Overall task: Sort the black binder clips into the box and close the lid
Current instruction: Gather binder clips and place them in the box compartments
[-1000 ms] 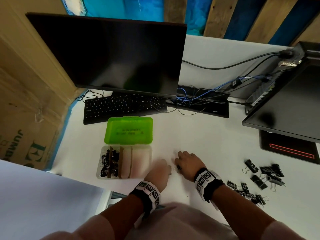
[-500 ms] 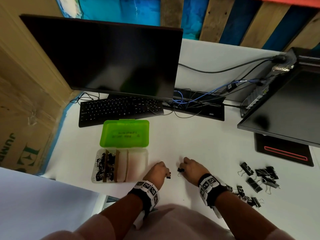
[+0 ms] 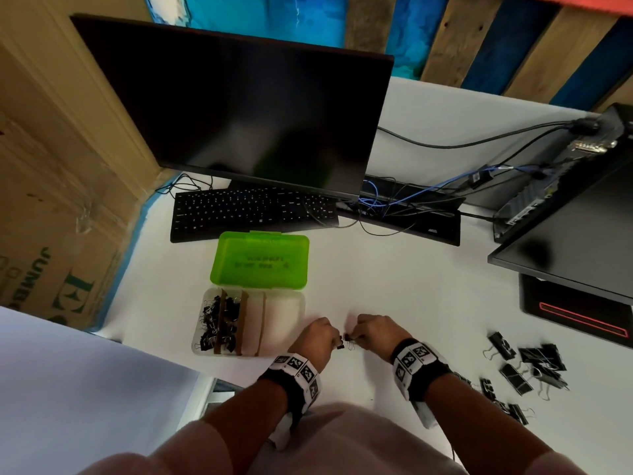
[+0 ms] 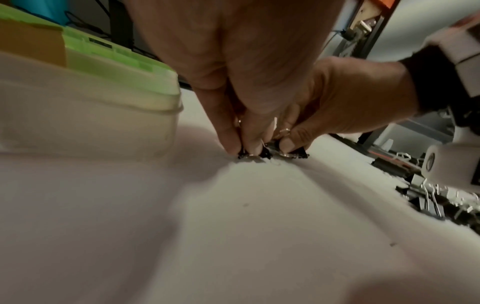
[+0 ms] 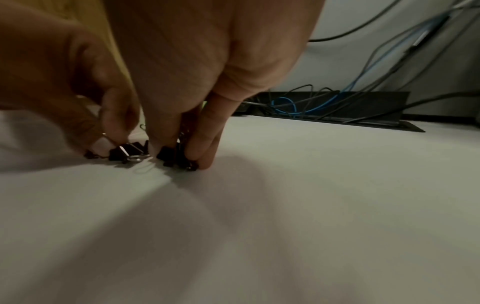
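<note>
A clear box lies open, its green lid folded back; small black binder clips fill its left compartments. Right of the box, my left hand and right hand meet fingertip to fingertip on the white desk. In the left wrist view my left hand pinches a small black clip against the desk. In the right wrist view my right hand pinches small black clips, and the left hand's clip lies just beside them. Larger black clips lie loose at the right.
A black keyboard and a monitor stand behind the box. Cables run along the back. A second monitor and a black pad are at the right. A cardboard box lines the left.
Both hands have shifted from resting side by side on the desk to pinching small clips, and their fingertips have drawn together.
</note>
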Demonstrator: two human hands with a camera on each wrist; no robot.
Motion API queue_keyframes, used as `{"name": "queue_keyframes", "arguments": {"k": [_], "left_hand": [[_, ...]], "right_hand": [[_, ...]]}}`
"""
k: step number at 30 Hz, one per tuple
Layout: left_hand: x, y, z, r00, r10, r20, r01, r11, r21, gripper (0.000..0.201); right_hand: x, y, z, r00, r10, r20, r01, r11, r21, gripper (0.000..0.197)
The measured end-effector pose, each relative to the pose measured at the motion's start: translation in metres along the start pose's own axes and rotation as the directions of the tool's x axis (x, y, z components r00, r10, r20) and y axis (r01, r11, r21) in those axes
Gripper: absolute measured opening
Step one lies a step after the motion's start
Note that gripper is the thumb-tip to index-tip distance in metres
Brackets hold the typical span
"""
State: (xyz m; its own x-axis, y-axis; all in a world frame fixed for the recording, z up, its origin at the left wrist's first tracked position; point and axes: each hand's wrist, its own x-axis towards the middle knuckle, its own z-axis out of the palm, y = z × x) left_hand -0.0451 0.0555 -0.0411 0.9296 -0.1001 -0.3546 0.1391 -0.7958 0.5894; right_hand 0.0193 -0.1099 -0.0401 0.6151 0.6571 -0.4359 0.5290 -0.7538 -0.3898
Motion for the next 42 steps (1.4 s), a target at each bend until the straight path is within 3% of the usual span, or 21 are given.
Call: {"name": "queue_keyframes", "arguments": {"k": [5,9,11,15,18,21,26,31,37,42], "left_hand": [[-0.005,-0.010,-0.029,0.991,-0.030,-0.130,0.017,0.995,-0.101,0.015],[-0.023,-0.027,-0.064,0.941,-0.097,-0.325,0.046,0.986,-0.159,0.007],[-0.038,-0.045,-0.080,0.910,-0.136,-0.391,0.085,0.986,-0.144,0.007],[-0.072,-0.081,-0.105,0.877,-0.246,-0.412,0.171,0.963,-0.210,0.013],[-0.090,-0.101,-0.111,0.853,-0.345,-0.393,0.268,0.934,-0.237,0.018],[-0.096,-0.110,-0.108,0.863,-0.361,-0.354,0.294,0.928,-0.230,0.021],[-0.096,-0.108,-0.103,0.886,-0.306,-0.348,0.244,0.947,-0.210,0.032],[-0.096,-0.116,-0.099,0.895,-0.316,-0.315,0.264,0.944,-0.197,0.025],[-0.089,-0.115,-0.105,0.887,-0.269,-0.376,0.233,0.963,-0.139,0.029],[-0.054,-0.094,-0.097,0.933,-0.101,-0.346,0.102,0.995,-0.014,0.032]], "right_hand": [[0.016,-0.007,-0.031,0.984,0.038,-0.173,0.005,0.970,0.242,0.014],[0.063,-0.051,-0.059,0.958,-0.087,-0.274,0.152,0.962,0.227,0.011],[0.088,-0.084,-0.066,0.949,-0.189,-0.250,0.236,0.957,0.170,0.011],[0.125,-0.157,-0.065,0.928,-0.356,-0.110,0.360,0.933,0.019,0.015],[0.139,-0.197,-0.062,0.921,-0.382,0.080,0.390,0.900,-0.195,0.019],[0.143,-0.218,-0.058,0.917,-0.347,0.195,0.396,0.846,-0.357,0.023],[0.153,-0.220,-0.054,0.952,-0.272,0.141,0.299,0.924,-0.240,0.025],[0.157,-0.218,-0.053,0.987,-0.130,-0.095,0.136,0.988,0.067,0.013],[0.147,-0.212,-0.048,0.992,-0.065,-0.111,0.072,0.996,0.061,0.020],[0.108,-0.163,-0.053,0.990,-0.005,-0.139,0.010,0.999,0.037,0.019]]}}
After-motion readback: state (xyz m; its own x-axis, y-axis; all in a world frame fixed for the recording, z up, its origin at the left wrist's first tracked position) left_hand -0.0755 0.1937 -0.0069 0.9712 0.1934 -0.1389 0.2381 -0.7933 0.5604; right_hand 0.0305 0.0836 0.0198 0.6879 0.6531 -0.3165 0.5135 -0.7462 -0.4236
